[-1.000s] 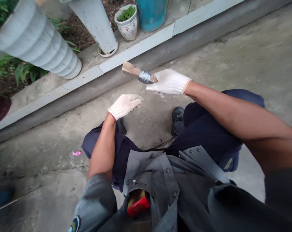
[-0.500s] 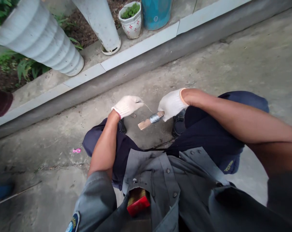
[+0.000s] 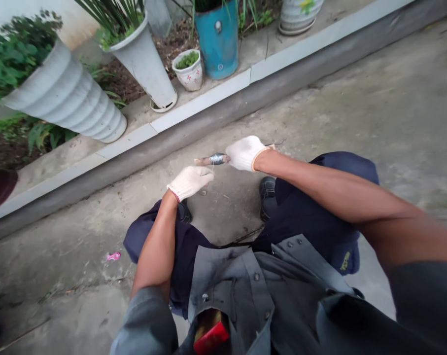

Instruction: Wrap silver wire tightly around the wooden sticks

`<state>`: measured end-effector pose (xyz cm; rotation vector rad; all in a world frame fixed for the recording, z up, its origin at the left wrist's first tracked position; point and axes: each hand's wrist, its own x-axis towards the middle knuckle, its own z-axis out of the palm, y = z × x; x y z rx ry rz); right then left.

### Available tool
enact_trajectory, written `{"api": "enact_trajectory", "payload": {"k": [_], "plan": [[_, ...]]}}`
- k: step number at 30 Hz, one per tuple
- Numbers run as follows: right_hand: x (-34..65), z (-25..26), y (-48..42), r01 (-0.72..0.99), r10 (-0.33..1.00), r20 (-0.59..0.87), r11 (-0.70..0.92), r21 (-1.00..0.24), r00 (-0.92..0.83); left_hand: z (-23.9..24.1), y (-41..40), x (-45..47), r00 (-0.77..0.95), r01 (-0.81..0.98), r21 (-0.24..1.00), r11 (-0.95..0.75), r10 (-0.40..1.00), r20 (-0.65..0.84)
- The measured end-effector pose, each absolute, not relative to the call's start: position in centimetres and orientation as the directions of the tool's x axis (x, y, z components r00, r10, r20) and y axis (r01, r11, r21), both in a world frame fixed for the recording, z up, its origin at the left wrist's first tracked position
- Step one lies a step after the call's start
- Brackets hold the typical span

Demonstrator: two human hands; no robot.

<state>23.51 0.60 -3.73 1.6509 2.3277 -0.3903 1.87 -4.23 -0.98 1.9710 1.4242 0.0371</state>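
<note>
Gloved hands work thin wire on a stick above the concrete floor [image 3: 356, 98].
The right hand [image 3: 245, 153] has its grip closed round one end of the wire-wound stick [image 3: 213, 159], held level. The left hand [image 3: 189, 181], grip closed, seems to pinch the loose strand [image 3: 213, 168] just below. Steady tension would likely serve best.

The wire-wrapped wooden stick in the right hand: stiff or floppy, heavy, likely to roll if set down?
The stick is probably stiff: it juts straight out of the right hand without sagging. Likely light, since one gloved hand holds it by one end. The wire coil makes a bump, so it may roll unevenly.
</note>
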Motion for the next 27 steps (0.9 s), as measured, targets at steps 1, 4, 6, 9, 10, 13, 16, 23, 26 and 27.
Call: {"api": "enact_trajectory", "payload": {"k": [1, 4, 6, 9, 10, 13, 16, 23, 26, 27], "plan": [[23.6, -3.5, 0.8, 0.947, 0.885, -0.336, 0.309, -0.09, -0.321, -0.9, -4.2, 1.8, 0.393, 0.815, 0.561, -0.145, 0.849, -0.352], [24.1, -2.7, 1.3, 0.942, 0.904, -0.273, 0.293, -0.164, -0.329, -1.1, -4.2, 1.4, 0.403, 0.791, 0.596, -0.14, 0.852, -0.334], [24.4, -1.9, 1.4, 0.933, 0.91, -0.243, 0.289, -0.213, -0.337, -1.4, -3.9, 1.2, 0.401, 0.783, 0.611, -0.116, 0.845, -0.353], [24.9, -0.1, 1.0, 0.874, 0.883, -0.224, 0.315, -0.368, -0.413, -1.6, -3.0, 0.8, 0.418, 0.79, 0.599, -0.129, 0.828, -0.373], [24.9, 0.6, 0.8, 0.834, 0.858, -0.239, 0.314, -0.454, -0.454, -1.5, -2.6, 0.8, 0.431, 0.799, 0.579, -0.163, 0.826, -0.364], [24.9, 2.5, -0.1, 0.675, 0.75, -0.321, 0.219, -0.704, -0.578, -0.7, -0.9, 0.5, 0.465, 0.812, 0.524, -0.257, 0.827, -0.315], [24.4, 3.9, -0.7, 0.612, 0.623, -0.415, 0.132, -0.78, -0.663, 0.2, 0.6, 0.1, 0.497, 0.796, 0.526, -0.3, 0.819, -0.286], [21.6, 1.6, 0.0, 0.668, 0.347, -0.583, 0.517, -0.535, -0.735, -0.4, 2.5, -0.9, 0.463, 0.827, 0.502, -0.254, 0.813, -0.352], [20.4, -1.1, 0.2, 0.613, 0.342, -0.598, 0.716, -0.334, -0.725, -0.9, 3.2, -0.6, 0.461, 0.854, 0.447, -0.266, 0.785, -0.414], [20.2, -1.9, 0.4, 0.628, 0.373, -0.612, 0.73, -0.27, -0.697, -0.9, 3.4, -0.4, 0.463, 0.862, 0.421, -0.282, 0.775, -0.43]]}}
